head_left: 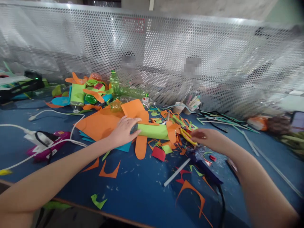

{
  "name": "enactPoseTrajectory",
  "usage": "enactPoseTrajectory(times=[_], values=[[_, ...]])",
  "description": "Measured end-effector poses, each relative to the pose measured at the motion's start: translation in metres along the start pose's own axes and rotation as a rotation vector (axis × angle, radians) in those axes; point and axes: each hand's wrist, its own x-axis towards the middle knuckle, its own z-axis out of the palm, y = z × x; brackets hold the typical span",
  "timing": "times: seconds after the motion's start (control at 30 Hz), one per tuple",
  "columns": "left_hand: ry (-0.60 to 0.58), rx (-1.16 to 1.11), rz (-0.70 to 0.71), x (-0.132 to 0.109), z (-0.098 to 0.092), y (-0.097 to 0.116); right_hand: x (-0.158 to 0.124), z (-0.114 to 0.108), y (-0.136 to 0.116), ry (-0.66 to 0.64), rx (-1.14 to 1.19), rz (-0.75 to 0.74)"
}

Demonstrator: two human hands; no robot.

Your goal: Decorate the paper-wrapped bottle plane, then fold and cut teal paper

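Note:
My left hand (124,129) is closed round the left end of a plastic bottle wrapped in light green paper (154,131). The bottle lies on its side, with orange paper wing shapes (141,148) and an orange tail piece at its right end. My right hand (204,137) is at the yellow handles of a pair of scissors (187,136), its fingers curled against them; the fingertips are partly hidden. Just below that hand lies a dark blue glue gun (206,169), a white glue stick (177,172) poking out towards the lower left.
Paper scraps (110,169) litter the blue table (133,193). Orange sheets (99,122) lie under my left hand. Decorated bottles (78,93) crowd the back left. A purple power strip (52,145) with white cables is at left. Plastic strips (247,139) lie right; a perforated metal screen (95,41) stands behind.

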Motion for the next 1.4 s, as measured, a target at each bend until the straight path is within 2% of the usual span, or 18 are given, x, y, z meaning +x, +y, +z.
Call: enactPoseTrajectory(times=[0.03,0.1,0.23,0.37,0.47,0.63,0.73,0.8,0.87,0.93,1.17,1.4], values=[[-0.02,0.006,0.001,0.001,0.0,0.0,-0.011,-0.005,0.001,-0.078,-0.044,0.046],[-0.07,0.024,0.011,0.005,-0.001,0.001,-0.033,-0.005,0.003,-0.151,-0.122,0.135],[-0.112,0.055,0.052,0.012,0.002,0.0,-0.071,0.023,0.0,-0.145,-0.199,0.157],[-0.103,0.027,0.023,0.015,0.008,0.001,-0.087,0.052,-0.001,0.037,-0.22,0.135],[-0.08,-0.032,0.031,0.012,0.011,0.004,-0.092,0.062,-0.003,0.164,-0.245,0.114],[-0.037,-0.093,0.065,0.003,0.013,0.012,-0.1,0.058,-0.031,0.338,-0.334,0.131],[-0.057,-0.084,0.068,0.0,0.012,0.016,-0.096,0.049,-0.051,0.436,-0.174,0.185],[-0.073,-0.078,0.058,0.0,0.011,0.017,-0.09,0.043,-0.061,0.507,0.012,0.218],[-0.086,-0.072,0.048,-0.001,0.01,0.018,-0.084,0.04,-0.069,0.484,0.191,0.13],[-0.1,-0.071,0.05,-0.001,0.009,0.019,-0.079,0.038,-0.08,0.401,0.348,0.072],[-0.108,-0.075,0.06,-0.005,0.003,0.026,-0.067,0.039,-0.122,-0.002,0.899,0.07],[-0.065,-0.082,0.071,-0.008,0.006,0.028,-0.049,0.04,-0.142,-0.083,1.06,0.052]])
